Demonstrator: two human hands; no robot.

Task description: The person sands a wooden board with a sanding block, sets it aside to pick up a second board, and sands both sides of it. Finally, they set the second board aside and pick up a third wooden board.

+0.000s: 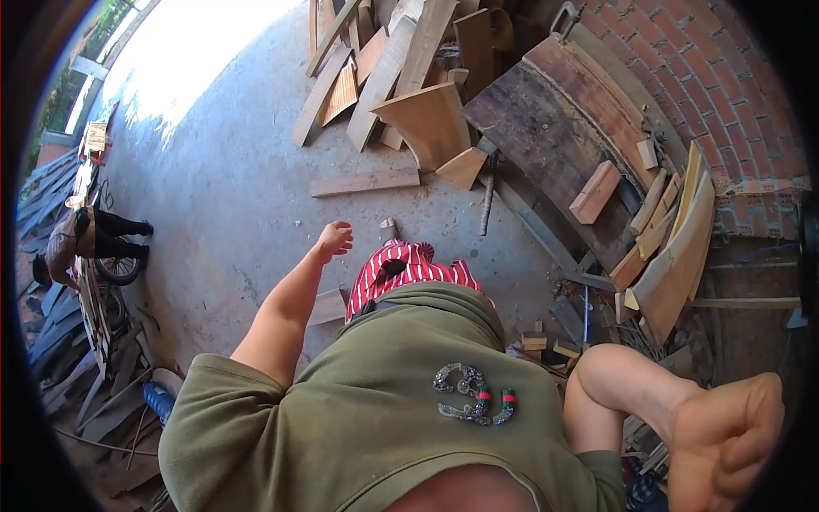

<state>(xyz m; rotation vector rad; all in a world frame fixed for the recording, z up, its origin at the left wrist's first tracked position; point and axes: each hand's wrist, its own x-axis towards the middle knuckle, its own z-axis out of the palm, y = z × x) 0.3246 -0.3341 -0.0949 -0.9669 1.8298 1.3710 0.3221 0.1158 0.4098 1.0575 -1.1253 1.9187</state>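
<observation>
My left hand [337, 238] hangs out over the concrete floor, fingers loosely bent and a little apart, with nothing visible in it. Closest to it on the floor is a wooden plank [365, 182], not touched. My right hand [727, 439] is raised close to the camera at the lower right, its fingers folded in toward the palm. Whatever it may hold is hidden. A workbench [546, 111] with a dark, worn top stands ahead on the right. On it lie a wood block [595, 193] and several curved offcuts.
Boards [384, 85] lie piled at the top, beside a curved wooden panel [426, 124]. A brick wall [708, 94] bounds the right side. On the left, another person [85, 235] bends beside a wheeled cart [119, 267] and stacked dark slats [55, 316].
</observation>
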